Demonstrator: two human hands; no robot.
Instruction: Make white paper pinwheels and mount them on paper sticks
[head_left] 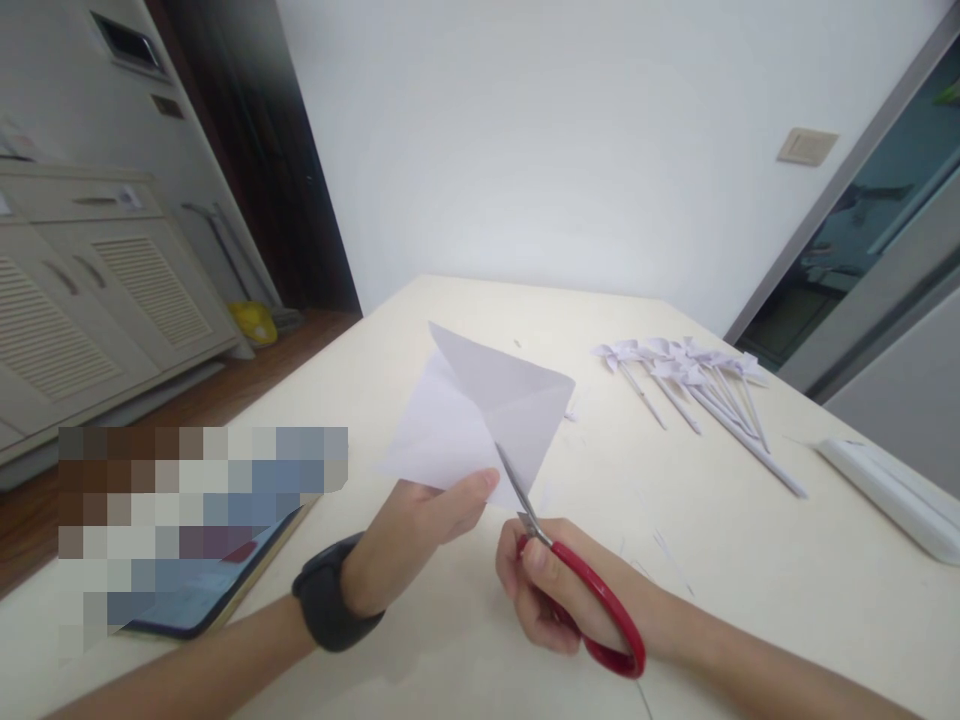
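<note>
My left hand [420,535], with a black watch on the wrist, pinches the lower edge of a creased white paper sheet [480,415] and holds it up above the table [750,580]. My right hand [544,590] is wrapped around the red handles of a pair of scissors [577,585]. The scissor blades point up and left and touch the paper's lower edge beside my left thumb. Both hands hover near the table's front edge.
Several white paper pinwheels on sticks [694,385] lie in a pile at the back right. A white oblong object [892,490] rests at the right edge. A tablet [202,590] lies at the left. Small paper scraps dot the tabletop. Cabinets stand far left.
</note>
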